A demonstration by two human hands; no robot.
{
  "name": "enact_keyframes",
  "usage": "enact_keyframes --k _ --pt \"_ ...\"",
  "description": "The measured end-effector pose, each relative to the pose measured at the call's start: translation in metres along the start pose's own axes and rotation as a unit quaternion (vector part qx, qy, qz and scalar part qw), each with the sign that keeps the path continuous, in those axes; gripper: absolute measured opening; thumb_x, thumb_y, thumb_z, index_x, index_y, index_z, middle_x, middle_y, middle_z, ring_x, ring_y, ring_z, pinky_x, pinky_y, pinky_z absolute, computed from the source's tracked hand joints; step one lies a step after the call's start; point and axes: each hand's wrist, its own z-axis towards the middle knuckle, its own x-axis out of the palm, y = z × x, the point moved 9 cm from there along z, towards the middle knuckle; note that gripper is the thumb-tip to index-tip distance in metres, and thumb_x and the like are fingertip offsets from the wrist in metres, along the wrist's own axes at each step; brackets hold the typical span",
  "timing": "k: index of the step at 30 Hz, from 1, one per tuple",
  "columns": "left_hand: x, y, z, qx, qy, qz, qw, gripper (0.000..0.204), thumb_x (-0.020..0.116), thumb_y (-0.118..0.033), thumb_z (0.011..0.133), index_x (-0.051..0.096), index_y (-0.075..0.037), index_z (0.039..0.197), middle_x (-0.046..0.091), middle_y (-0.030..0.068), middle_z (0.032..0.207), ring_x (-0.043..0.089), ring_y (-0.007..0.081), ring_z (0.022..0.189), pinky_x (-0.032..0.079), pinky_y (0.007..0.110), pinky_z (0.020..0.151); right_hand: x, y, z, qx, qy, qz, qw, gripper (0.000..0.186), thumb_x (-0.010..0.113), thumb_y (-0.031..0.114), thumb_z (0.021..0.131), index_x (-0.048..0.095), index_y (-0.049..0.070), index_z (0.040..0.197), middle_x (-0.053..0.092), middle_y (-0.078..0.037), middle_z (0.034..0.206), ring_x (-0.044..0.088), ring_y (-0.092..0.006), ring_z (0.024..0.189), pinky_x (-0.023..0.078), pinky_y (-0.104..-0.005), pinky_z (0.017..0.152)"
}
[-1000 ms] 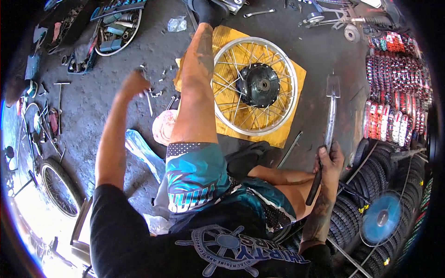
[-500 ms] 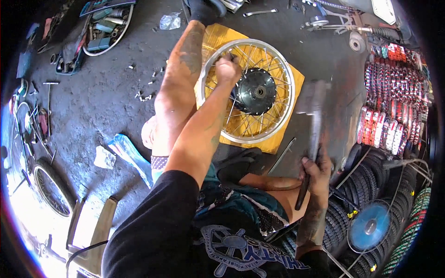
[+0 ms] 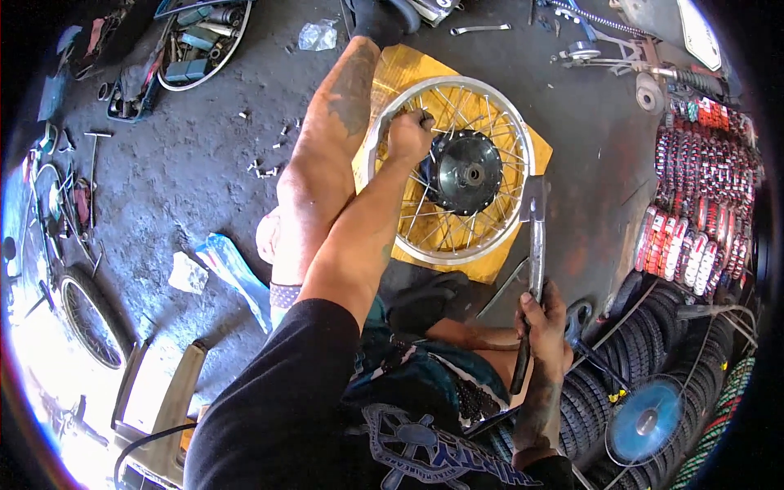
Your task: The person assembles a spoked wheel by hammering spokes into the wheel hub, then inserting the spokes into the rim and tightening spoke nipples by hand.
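Observation:
A silver spoked wheel rim (image 3: pixel 523 147) with a black hub (image 3: pixel 467 173) lies flat on a yellow board (image 3: pixel 541 151) between my legs. My left hand (image 3: pixel 410 137) is closed over the spokes on the rim's upper left side; its fingertips look dark, and what lies under them is partly hidden. In my right hand (image 3: pixel 545 318) I grip the handle of a hammer (image 3: pixel 536 253), fingers wrapped round it. The hammer's head is up at the right edge of the rim; whether the two touch, I cannot tell.
Small metal pieces (image 3: pixel 261 170) lie scattered on the dark floor left of my leg. A wrench (image 3: pixel 480 29) rests beyond the board. Tires (image 3: pixel 645 327) and red-and-white packaged goods (image 3: pixel 702 180) are stacked at right, beside a blue spinning fan (image 3: pixel 645 420). A tool container (image 3: pixel 204 49) stands far left.
The hammer, blurred earlier, has come left and down to the rim's right edge. My left hand stays closed on the wheel. The whole view has shifted slightly.

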Motion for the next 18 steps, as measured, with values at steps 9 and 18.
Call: enact_keyframes --k 9,18 --pt "0.029 -0.020 -0.017 0.054 0.152 -0.036 0.986 0.026 0.062 -0.026 0.087 0.068 -0.006 0.102 0.067 0.0201 0.095 0.064 0.0375 0.088 0.052 0.043 0.078 0.005 0.007 0.008 -0.079 -0.031 -0.057 0.995 0.022 0.061 0.021 0.092 0.055 0.002 0.101 0.051 0.000 0.066 0.046 -0.0059 0.054 0.038 -0.0227 0.048" --pt "0.033 -0.022 -0.030 0.063 0.166 0.044 0.983 0.038 0.071 -0.019 0.082 0.061 -0.010 0.118 0.063 0.0219 0.111 0.062 0.0371 0.100 0.050 0.041 0.086 -0.001 0.004 0.045 -0.126 -0.055 -0.183 0.973 0.028 0.067 0.021 0.088 0.061 -0.002 0.102 0.059 -0.006 0.072 0.051 -0.0096 0.067 0.044 -0.0277 0.060"
